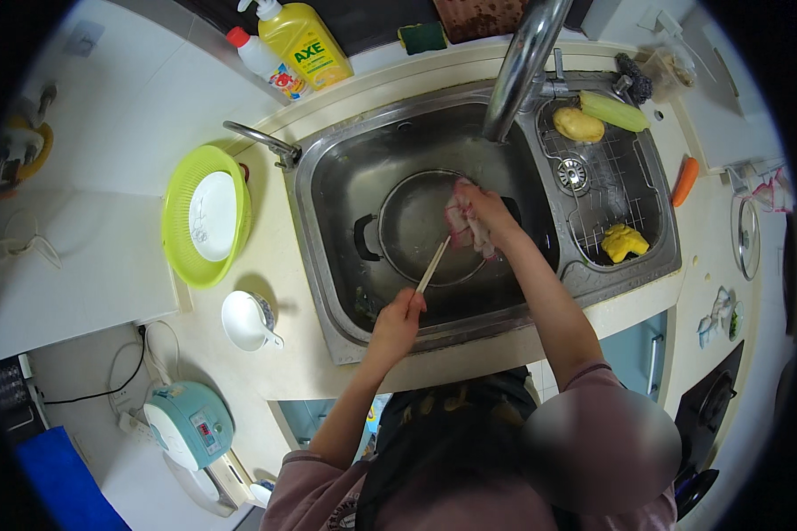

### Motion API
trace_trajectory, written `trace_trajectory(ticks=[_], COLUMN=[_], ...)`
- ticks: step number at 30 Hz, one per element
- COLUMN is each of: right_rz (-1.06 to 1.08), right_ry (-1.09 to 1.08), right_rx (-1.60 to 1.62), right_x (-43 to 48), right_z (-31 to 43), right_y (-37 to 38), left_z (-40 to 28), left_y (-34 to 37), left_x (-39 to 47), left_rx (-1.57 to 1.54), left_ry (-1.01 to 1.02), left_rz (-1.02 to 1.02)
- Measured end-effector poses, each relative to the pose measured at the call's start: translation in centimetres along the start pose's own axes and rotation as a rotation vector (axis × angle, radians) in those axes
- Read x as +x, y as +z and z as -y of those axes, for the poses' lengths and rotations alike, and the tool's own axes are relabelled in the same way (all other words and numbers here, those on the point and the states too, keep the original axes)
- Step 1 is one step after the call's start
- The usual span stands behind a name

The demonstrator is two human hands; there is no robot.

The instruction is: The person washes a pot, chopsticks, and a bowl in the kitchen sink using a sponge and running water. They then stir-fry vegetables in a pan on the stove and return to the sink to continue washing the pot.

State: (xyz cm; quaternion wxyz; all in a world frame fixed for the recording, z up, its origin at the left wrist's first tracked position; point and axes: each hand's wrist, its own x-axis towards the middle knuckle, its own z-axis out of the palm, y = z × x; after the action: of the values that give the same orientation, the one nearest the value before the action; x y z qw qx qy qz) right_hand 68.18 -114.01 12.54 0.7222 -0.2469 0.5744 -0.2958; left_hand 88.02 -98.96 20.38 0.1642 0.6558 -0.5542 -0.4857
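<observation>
My left hand (397,322) grips a pair of wooden chopsticks (434,265) by one end, their tips pointing up and away from me over the sink. In my right hand (488,209) is a bunched pale dishcloth (463,222) with a pink edge. Both hands are above a round metal pot (412,232) with black side handles, which sits in the large basin of the steel sink (345,159). The cloth and my right hand cover part of the pot's right side. The chopstick tips are close to the cloth; whether they touch it I cannot tell.
A faucet (521,66) reaches over the basin. The small basin holds a wire rack (611,179), a potato (578,125), a pale green vegetable piece (614,111) and a yellow cloth-like item (624,243). Left stand a green colander (173,226), a white ladle (244,322) and a rice cooker (189,425). A carrot (685,181) lies right.
</observation>
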Motion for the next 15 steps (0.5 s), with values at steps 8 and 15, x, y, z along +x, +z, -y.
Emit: trace_trajectory(ticks=[8, 15], right_rz=[-0.253, -0.084], right_ry=[-0.407, -0.240], right_rx=[-0.912, -1.149], right_x=[-3.6, -3.1], right_z=[-1.5, 1.3], right_y=[5.3, 3.1], left_z=[-1.6, -4.3], left_y=[1.5, 0.6], left_x=[3.2, 5.3], left_rx=[0.386, 0.840], left_ry=[0.096, 0.267], left_rz=[-0.143, -0.094])
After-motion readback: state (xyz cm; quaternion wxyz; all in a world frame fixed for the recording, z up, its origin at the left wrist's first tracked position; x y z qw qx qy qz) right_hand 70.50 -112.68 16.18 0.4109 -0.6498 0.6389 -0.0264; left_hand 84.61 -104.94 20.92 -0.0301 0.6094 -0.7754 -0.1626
